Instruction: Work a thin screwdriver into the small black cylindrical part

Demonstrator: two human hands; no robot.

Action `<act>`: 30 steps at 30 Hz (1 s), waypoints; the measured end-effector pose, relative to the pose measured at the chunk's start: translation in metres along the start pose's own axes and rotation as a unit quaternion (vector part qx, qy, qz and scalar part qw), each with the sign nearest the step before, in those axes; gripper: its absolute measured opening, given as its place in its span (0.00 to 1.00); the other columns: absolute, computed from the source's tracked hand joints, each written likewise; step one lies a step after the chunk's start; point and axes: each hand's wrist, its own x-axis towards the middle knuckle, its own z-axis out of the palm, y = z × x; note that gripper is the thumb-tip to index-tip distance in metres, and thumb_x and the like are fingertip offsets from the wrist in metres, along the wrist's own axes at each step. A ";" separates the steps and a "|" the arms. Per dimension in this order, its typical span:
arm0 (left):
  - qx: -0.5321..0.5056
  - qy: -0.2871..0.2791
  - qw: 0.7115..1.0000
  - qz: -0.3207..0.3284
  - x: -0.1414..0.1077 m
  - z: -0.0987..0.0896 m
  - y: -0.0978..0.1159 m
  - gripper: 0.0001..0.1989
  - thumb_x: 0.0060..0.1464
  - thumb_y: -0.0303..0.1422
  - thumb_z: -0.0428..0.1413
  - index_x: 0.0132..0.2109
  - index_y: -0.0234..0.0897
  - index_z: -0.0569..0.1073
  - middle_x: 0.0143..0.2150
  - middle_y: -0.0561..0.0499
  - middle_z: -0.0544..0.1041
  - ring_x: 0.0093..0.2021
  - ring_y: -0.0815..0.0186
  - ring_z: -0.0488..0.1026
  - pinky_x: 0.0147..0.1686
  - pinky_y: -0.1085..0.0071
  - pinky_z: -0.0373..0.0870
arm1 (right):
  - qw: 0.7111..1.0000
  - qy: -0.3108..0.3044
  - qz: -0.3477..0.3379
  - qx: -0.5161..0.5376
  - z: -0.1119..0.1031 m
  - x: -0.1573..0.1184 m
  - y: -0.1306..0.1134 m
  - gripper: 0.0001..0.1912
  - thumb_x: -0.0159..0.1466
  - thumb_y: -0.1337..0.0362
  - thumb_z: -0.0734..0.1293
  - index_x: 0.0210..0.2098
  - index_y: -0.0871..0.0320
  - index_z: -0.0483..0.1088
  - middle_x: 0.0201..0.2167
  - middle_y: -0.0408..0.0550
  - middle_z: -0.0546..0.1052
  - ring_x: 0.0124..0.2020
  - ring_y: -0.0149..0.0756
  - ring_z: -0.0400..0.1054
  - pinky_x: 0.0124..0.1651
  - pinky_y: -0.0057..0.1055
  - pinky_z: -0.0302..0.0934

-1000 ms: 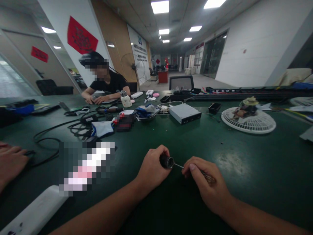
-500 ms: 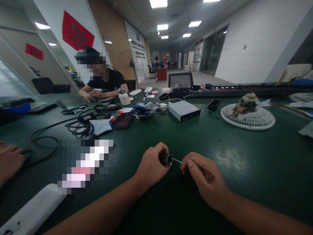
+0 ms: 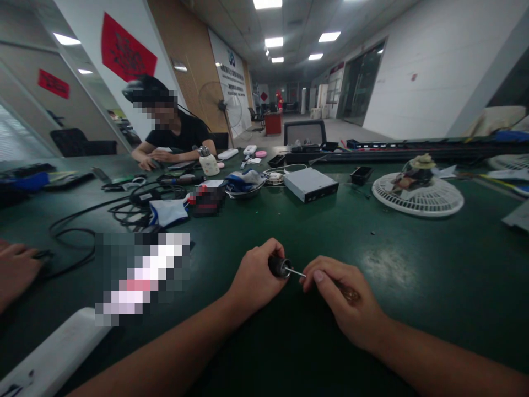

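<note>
My left hand [image 3: 258,275] is closed around a short dark cylinder [image 3: 276,267] with a metal-rimmed open end facing right. In my right hand [image 3: 347,300] is a screwdriver [image 3: 296,272], its thin metal shaft pointing left and its brownish handle [image 3: 351,295] partly covered by my fingers. The shaft's tip reaches into the mouth of the cylinder; whether it touches anything inside is hidden. Both hands are just above the dark green table [image 3: 264,220].
Ahead lie a grey disc drive [image 3: 311,184], a white fan grille [image 3: 417,196] with a motor, a bowl with cloth [image 3: 244,183], and black cables [image 3: 74,231]. Another person's hand [image 3: 19,270] rests at left. A co-worker [image 3: 177,132] sits across the table.
The screwdriver and my right hand have shifted slightly left, and the shaft now reaches further into the cylinder's opening. My left hand has stayed nearly in place.
</note>
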 end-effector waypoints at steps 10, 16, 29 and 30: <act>0.004 -0.004 1.000 0.004 0.000 0.000 0.000 0.10 0.48 0.31 0.62 0.38 0.40 0.70 0.33 0.54 0.77 0.34 0.65 0.73 0.32 0.69 0.64 | 0.999 0.026 0.014 -0.012 0.001 0.002 -0.001 0.16 0.73 0.64 0.59 0.31 0.58 0.72 0.31 0.46 0.75 0.34 0.34 0.71 0.39 0.32 0.62; 0.002 0.005 1.000 0.004 0.000 0.001 -0.001 0.10 0.50 0.35 0.62 0.36 0.39 0.69 0.31 0.54 0.76 0.32 0.65 0.72 0.31 0.69 0.63 | 1.000 -0.023 0.001 -0.010 0.000 0.001 -0.002 0.15 0.73 0.64 0.60 0.31 0.58 0.73 0.30 0.45 0.75 0.32 0.33 0.70 0.37 0.32 0.61; 0.003 0.000 1.000 0.008 -0.001 -0.001 0.002 0.09 0.51 0.35 0.61 0.37 0.39 0.69 0.32 0.53 0.77 0.33 0.64 0.73 0.31 0.69 0.64 | 0.999 -0.029 -0.004 -0.018 0.000 0.000 -0.001 0.15 0.73 0.64 0.60 0.32 0.57 0.73 0.31 0.46 0.75 0.32 0.33 0.70 0.37 0.32 0.61; 0.002 -0.001 1.000 0.008 -0.001 -0.001 0.002 0.09 0.51 0.35 0.61 0.37 0.39 0.69 0.32 0.53 0.77 0.33 0.64 0.73 0.31 0.69 0.64 | 0.999 -0.019 0.002 -0.026 0.000 -0.001 -0.001 0.16 0.73 0.63 0.59 0.31 0.57 0.72 0.30 0.45 0.74 0.31 0.33 0.70 0.36 0.32 0.60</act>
